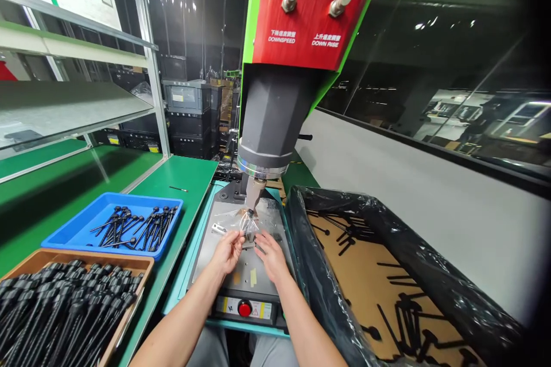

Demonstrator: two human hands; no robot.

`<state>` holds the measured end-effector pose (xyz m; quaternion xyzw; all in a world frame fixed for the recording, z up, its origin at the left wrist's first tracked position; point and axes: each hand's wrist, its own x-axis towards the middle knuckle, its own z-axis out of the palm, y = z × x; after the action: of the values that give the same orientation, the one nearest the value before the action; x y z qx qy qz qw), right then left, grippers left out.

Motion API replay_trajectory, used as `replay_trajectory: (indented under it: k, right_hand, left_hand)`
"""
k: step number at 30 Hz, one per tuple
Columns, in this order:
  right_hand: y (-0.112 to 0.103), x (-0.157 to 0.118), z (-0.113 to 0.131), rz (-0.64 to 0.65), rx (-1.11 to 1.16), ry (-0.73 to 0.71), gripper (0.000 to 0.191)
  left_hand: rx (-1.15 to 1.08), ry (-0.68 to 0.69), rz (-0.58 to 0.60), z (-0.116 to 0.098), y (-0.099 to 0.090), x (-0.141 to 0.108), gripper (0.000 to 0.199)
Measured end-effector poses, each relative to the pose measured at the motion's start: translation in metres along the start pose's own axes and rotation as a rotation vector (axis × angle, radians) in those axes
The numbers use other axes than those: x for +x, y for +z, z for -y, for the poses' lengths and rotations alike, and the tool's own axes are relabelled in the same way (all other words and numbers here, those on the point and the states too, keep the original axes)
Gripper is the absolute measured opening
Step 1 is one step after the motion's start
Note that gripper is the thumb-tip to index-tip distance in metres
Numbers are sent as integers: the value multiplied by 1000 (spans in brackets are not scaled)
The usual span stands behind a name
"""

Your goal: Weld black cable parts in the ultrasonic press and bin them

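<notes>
My left hand [229, 250] is at the metal bed [206, 269] of a press, just below its narrow grey tip [255, 192]. Its fingertips are pinched together; what they hold, if anything, is too small to make out. Beside it, my right hand [271, 253] has its fingers spread, close to the same small fixture under the tip. Clear plastic film [271, 215] surrounds the tip. A small black part [250, 214] shows right at the tip, above my fingers.
A blue tray [167, 235] and a brown tray [146, 266] hold black rod-like parts with thick heads, on my left. To the right is a box lined with black plastic [318, 281], with similar parts on cardboard. A red button [244, 308] faces me on the press base.
</notes>
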<state>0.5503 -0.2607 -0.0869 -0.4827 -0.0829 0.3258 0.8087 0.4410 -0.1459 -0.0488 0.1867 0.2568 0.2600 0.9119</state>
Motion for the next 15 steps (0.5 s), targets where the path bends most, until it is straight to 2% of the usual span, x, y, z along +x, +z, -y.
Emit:
replay_trajectory:
  k: [4, 6, 10, 15]
  right_hand:
    - [-4, -3, 13, 55, 176, 29, 40]
    - [-7, 0, 17, 13, 246, 70, 34]
    - [-12, 12, 14, -123, 229, 92, 20]
    - [-14, 16, 9, -148, 254, 99, 18]
  left_hand:
    - [23, 7, 0, 1, 1, -1, 8]
    - [34, 10, -5, 1, 1, -2, 8]
    - [53, 9, -24, 1, -1, -1, 11]
    - [74, 9, -34, 2, -4, 1, 12]
